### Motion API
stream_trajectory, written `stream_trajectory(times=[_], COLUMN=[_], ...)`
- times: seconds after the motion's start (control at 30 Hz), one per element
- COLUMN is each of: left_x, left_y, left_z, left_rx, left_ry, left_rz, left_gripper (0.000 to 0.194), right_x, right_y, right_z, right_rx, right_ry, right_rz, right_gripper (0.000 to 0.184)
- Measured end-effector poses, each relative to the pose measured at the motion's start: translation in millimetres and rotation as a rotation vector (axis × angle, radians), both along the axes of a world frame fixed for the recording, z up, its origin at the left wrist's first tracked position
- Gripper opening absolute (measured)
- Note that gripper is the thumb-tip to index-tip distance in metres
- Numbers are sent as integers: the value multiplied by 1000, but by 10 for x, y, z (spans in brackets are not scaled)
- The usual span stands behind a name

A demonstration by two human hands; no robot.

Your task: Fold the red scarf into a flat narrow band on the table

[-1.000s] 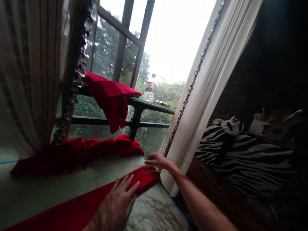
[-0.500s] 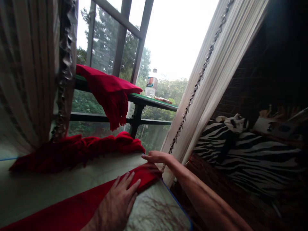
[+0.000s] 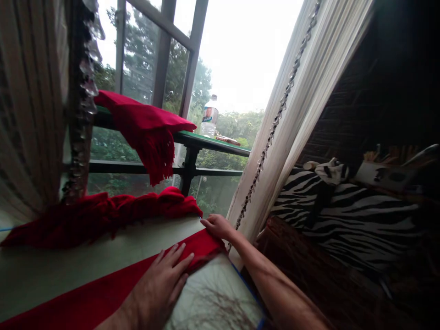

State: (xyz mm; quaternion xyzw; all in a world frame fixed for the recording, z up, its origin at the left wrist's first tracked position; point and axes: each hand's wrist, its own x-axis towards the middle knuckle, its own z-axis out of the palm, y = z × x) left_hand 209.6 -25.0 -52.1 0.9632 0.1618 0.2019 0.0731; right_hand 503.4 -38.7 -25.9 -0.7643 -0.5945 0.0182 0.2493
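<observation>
Here, open left hand [image 3: 163, 279] on cloth [image 3: 103, 293].

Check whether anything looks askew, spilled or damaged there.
The bunched red cloth along the far edge of the table looks untidy; the red strip under the left hand lies flat. A fringed cloth hangs askew over the green ledge. No spill or damage shows.

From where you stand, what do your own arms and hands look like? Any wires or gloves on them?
No wires or gloves: they are ordinary human hands. The left hand shows its back and fingers, with no ring to be seen. The right hand has no visible watch or bracelet at the wrist. No sleeve shows on either forearm.
</observation>
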Motion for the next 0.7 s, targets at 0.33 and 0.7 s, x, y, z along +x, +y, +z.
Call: stream_trajectory(times=[0.33,0.7], left_x=[584,724], left_y=[-176,-189], left_z=[613,568], left_rx=[-97,-58], left_ry=[3,52], left_rz=[13,8], left_gripper=[19,14], right_x=[-126,-123], right_y=[-706,-1062], right_z=[-202,-330], right_rx=[307,344], right_ry=[231,366], right_rz=[47,293], right_gripper=[26,41])
